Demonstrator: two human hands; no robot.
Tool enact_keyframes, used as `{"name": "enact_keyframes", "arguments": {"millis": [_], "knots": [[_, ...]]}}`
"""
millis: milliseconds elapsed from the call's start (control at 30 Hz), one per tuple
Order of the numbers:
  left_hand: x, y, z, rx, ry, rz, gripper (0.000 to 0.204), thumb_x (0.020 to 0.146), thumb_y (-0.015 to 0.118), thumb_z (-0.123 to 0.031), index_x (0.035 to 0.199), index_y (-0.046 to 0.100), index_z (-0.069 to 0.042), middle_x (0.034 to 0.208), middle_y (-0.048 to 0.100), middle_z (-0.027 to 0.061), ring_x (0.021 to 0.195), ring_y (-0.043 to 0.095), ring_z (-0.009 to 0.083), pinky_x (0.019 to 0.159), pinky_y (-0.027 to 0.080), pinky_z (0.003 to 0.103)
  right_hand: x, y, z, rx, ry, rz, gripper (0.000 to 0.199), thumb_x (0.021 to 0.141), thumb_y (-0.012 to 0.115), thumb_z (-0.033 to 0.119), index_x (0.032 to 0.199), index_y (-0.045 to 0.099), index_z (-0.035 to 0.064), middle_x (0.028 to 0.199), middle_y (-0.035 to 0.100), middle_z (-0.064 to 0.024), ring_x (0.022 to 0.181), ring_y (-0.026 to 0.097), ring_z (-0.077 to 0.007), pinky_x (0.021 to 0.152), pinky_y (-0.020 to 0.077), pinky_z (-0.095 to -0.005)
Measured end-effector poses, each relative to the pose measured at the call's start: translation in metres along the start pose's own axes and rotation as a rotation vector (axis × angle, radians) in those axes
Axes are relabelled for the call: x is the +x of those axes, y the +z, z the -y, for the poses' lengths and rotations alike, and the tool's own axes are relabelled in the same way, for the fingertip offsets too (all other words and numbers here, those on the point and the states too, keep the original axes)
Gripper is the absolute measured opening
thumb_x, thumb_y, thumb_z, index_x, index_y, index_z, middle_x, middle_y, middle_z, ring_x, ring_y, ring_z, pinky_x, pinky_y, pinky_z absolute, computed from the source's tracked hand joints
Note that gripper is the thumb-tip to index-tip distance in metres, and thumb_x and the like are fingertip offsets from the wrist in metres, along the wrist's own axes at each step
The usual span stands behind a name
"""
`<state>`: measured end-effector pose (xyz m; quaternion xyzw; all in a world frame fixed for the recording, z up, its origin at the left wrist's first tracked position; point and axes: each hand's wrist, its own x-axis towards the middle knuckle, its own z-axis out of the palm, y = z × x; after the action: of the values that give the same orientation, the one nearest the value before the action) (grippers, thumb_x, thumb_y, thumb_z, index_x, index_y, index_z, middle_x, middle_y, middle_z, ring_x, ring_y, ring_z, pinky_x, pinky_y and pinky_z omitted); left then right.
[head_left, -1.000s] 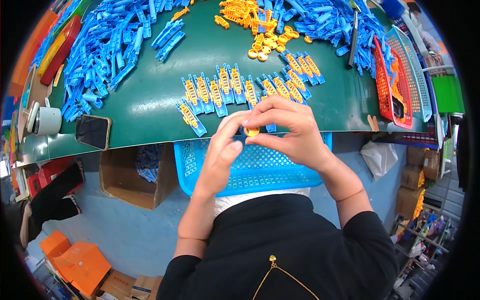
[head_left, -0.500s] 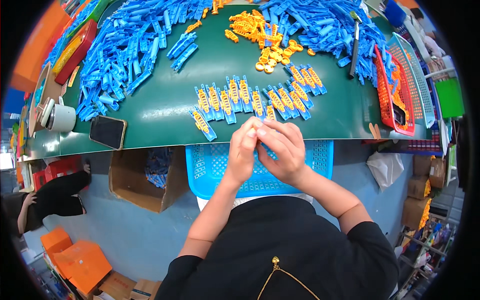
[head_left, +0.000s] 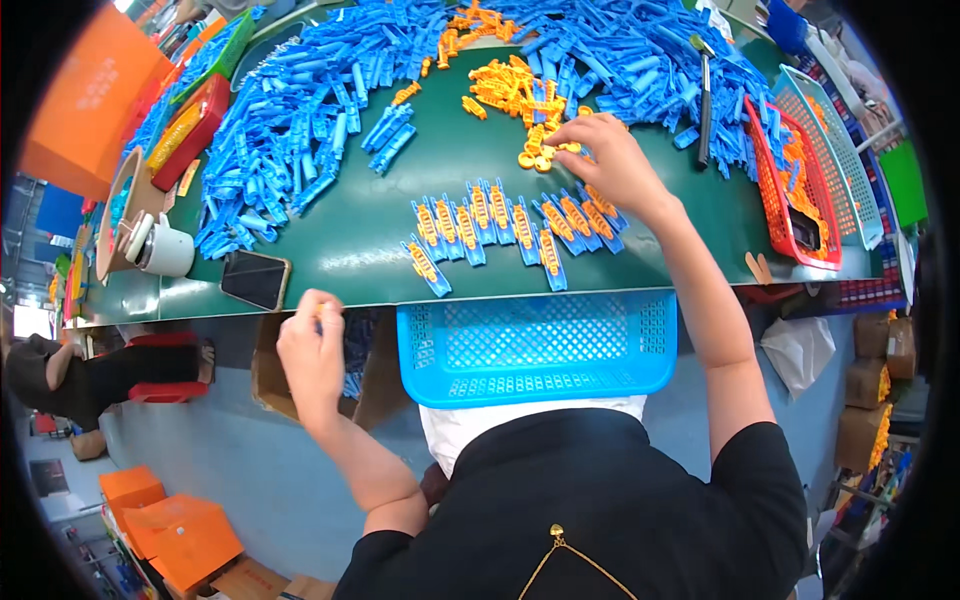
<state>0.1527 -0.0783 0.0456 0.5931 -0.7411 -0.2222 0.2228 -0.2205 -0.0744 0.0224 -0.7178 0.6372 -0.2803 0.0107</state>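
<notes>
At upper centre, the right hand [head_left: 610, 160] has bent fingers [head_left: 570, 132] at the yellow caps [head_left: 528, 160]; whether they grip, I can't tell. Left of centre, the left hand [head_left: 313, 358] is curled closed.

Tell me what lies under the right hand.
Beside the fingertips of the right hand, round yellow pieces show on the green table. Whatever the hand covers cannot be seen.

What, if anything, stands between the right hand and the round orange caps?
Nothing visible does: the right hand has its fingers at the round orange caps, though contact is unclear. The black-handled tool lies off to their right.
</notes>
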Motion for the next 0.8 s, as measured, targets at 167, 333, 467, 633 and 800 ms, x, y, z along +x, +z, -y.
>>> {"name": "enact_keyframes", "arguments": {"millis": [167, 333, 467, 633, 800], "knots": [[0.01, 0.01, 0.021, 0.34, 0.337, -0.284, 0.019, 0.079, 0.056, -0.004, 0.097, 0.06, -0.003, 0.1, 0.059, 0.0112, 0.101, 0.049, 0.0305, 0.087, 0.039, 0.04, 0.011, -0.008, -0.016, 0.028, 0.11, -0.051, 0.019, 0.081, 0.061, 0.017, 0.096, 0.065, 0.0056, 0.096, 0.062, -0.009, 0.093, 0.055, -0.0268, 0.082, 0.0425, -0.0365], [0.013, 0.045, -0.022, 0.31, 0.688, -0.006, 0.032, 0.069, 0.064, 0.004, 0.097, 0.065, -0.012, 0.108, 0.054, 0.0036, 0.106, 0.04, 0.0294, 0.086, 0.04, 0.038, 0.013, -0.021, -0.058, -0.102, 0.226, -0.143, 0.015, 0.079, 0.06, 0.012, 0.092, 0.068, 0.0078, 0.086, 0.062, -0.009, 0.086, 0.055, -0.027, 0.08, 0.0421, -0.0358], [0.027, 0.056, -0.014, 0.326, 0.725, 0.013, 0.03, 0.069, 0.066, 0.002, 0.095, 0.064, -0.013, 0.112, 0.051, 0.0022, 0.109, 0.036, 0.0289, 0.086, 0.04, 0.037, 0.013, -0.013, -0.073, -0.219, 0.131, -0.142, 0.017, 0.074, 0.064, 0.009, 0.09, 0.068, 0.0101, 0.091, 0.058, -0.0063, 0.092, 0.049, -0.0258, 0.081, 0.0418, -0.0363], [0.031, 0.054, -0.019, -0.044, 0.75, 0.074, 0.019, 0.073, 0.067, 0.001, 0.087, 0.056, -0.003, 0.092, 0.058, 0.007, 0.087, 0.052, 0.0247, 0.078, 0.044, 0.035, 0.022, -0.008, -0.089, -0.39, 0.159, -0.124, 0.015, 0.072, 0.066, 0.009, 0.086, 0.069, 0.01, 0.092, 0.055, -0.0048, 0.096, 0.047, -0.0257, 0.084, 0.0426, -0.0354], [0.014, 0.073, -0.019, -0.534, 0.304, 0.208, 0.021, 0.082, 0.062, -0.002, 0.097, 0.049, 0.001, 0.084, 0.057, 0.0079, 0.078, 0.054, 0.0127, 0.072, 0.044, 0.026, 0.026, -0.001, -0.093, -0.458, 0.108, -0.093, 0.007, 0.07, 0.067, 0.01, 0.076, 0.066, 0.0082, 0.095, 0.056, -0.0046, 0.099, 0.049, -0.0269, 0.086, 0.0428, -0.0351]]}}
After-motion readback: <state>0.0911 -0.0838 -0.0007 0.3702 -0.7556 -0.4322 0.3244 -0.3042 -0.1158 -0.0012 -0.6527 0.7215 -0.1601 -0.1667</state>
